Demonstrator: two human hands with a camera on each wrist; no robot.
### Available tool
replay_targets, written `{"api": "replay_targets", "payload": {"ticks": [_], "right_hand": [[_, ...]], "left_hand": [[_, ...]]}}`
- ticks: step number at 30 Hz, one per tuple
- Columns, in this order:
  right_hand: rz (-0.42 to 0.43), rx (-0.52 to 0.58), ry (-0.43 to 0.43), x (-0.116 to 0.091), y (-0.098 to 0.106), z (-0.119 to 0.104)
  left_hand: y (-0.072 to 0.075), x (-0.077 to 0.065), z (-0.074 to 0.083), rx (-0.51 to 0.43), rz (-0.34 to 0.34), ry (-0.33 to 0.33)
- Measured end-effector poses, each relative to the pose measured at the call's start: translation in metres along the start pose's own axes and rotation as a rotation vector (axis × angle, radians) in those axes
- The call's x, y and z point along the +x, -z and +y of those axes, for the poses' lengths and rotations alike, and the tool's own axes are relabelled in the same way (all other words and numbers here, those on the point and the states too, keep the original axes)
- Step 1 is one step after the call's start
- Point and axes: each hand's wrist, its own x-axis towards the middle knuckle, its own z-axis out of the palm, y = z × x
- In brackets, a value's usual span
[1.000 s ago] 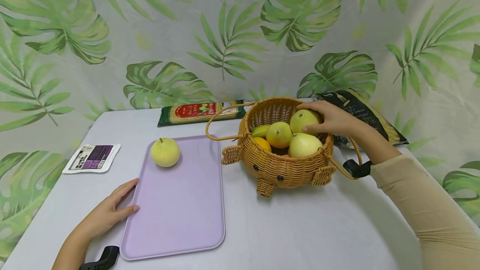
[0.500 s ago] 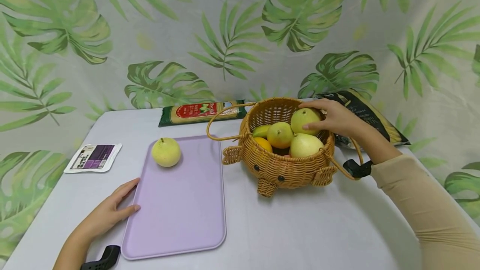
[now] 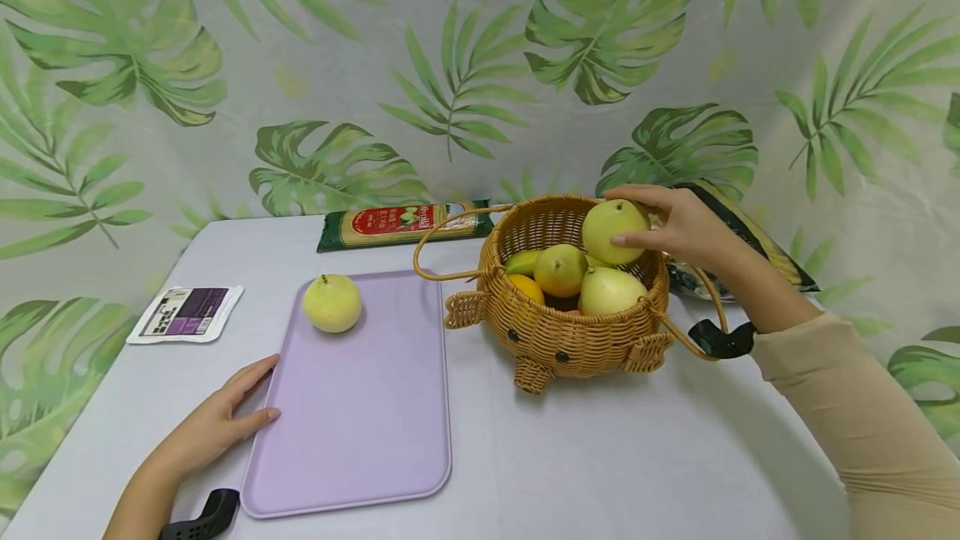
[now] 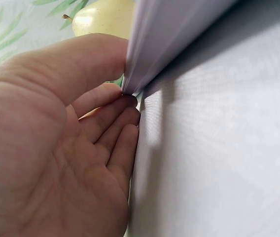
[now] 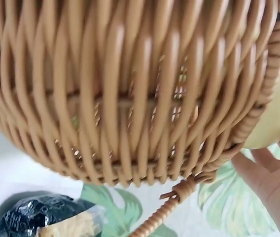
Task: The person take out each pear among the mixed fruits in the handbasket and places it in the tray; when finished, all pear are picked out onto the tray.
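Head view: right hand (image 3: 678, 227) gripping round yellow-green pear (image 3: 602, 232), golden-brown wicker basket (image 3: 592, 348) just below; left hand (image 3: 213, 430) relaxed against rectangular lilac tray (image 3: 360, 407), prob steadying it.

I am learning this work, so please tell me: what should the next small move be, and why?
Perhaps the right hand should lift its pear slightly higher: it is close to the rim of the wicker basket, and the lilac tray, touched by the left hand, has bare space.
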Motion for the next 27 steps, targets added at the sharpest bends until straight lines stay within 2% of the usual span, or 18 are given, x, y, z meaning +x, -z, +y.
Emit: {"api": "replay_targets", "payload": {"ticks": [9, 15, 21, 24, 27], "right_hand": [[0.033, 0.101, 0.039, -0.006, -0.001, -0.013], [0.074, 0.175, 0.158, -0.011, -0.005, -0.034], [0.105, 0.367, 0.299, -0.013, -0.024, -0.067], [0.123, 0.475, 0.343, -0.012, -0.039, -0.085], [0.143, 0.526, 0.365, -0.009, -0.056, -0.103]], "left_hand": [[0.000, -0.001, 0.001, -0.005, -0.004, 0.001], [0.001, 0.000, 0.000, 0.013, -0.002, -0.003], [0.001, 0.000, -0.001, 0.020, 0.005, -0.016], [0.001, 0.000, -0.001, 0.013, 0.000, -0.007], [0.000, 0.000, 0.000, 0.011, -0.003, 0.001]]}}
